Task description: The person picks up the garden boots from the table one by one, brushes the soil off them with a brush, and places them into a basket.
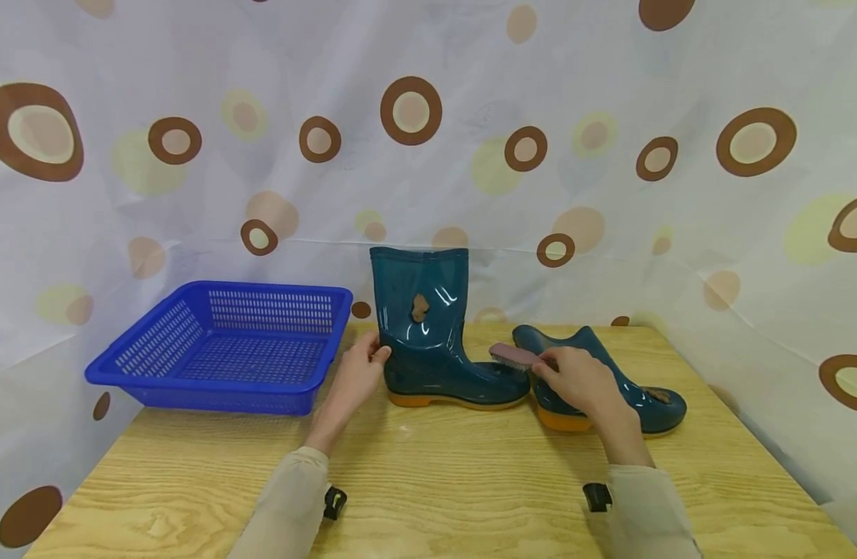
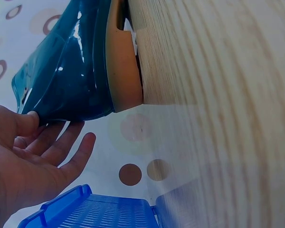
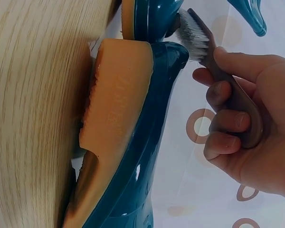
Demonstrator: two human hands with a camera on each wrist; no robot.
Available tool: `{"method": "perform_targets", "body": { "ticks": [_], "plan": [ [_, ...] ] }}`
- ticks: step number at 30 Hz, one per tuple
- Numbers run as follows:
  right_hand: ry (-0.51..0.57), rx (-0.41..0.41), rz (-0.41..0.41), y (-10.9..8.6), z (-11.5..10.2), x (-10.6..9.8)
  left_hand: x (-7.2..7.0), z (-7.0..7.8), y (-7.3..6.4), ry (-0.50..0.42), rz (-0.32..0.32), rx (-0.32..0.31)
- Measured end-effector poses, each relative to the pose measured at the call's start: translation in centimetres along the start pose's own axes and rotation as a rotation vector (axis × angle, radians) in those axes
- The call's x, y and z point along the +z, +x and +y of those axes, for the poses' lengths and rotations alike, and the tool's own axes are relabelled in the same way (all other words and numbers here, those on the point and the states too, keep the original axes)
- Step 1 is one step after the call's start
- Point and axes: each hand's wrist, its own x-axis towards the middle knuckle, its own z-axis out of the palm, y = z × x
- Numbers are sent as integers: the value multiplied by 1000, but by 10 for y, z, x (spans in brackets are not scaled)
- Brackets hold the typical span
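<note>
A dark teal rain boot [image 1: 421, 349] with an orange sole stands upright mid-table, a brown patch on its shaft. My left hand [image 1: 362, 363] holds its back edge just above the heel, the thumb [image 2: 28, 122] on the near side and the fingers behind. In my right hand [image 1: 582, 376] is a brush [image 1: 514, 356] with a mauve-brown back, gripped by its handle. Its pale bristles [image 3: 194, 35] face down at the upright boot's toe; from the right wrist view I cannot tell how firmly they touch. The second rain boot [image 1: 659, 407] lies under my right hand, a brown patch on its toe.
A blue plastic basket [image 1: 226, 380] with slotted walls stands at the table's left, close to my left hand. The wooden table [image 1: 428, 473] reaches back to a patterned curtain [image 1: 463, 186], which also hangs along both sides.
</note>
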Motion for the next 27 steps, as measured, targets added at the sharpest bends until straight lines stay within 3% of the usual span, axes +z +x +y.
{"method": "perform_targets", "body": {
  "ticks": [27],
  "plan": [
    [30,26,18,-1,4,-2,1,-2,1,4,-1,-3]
  ]
}}
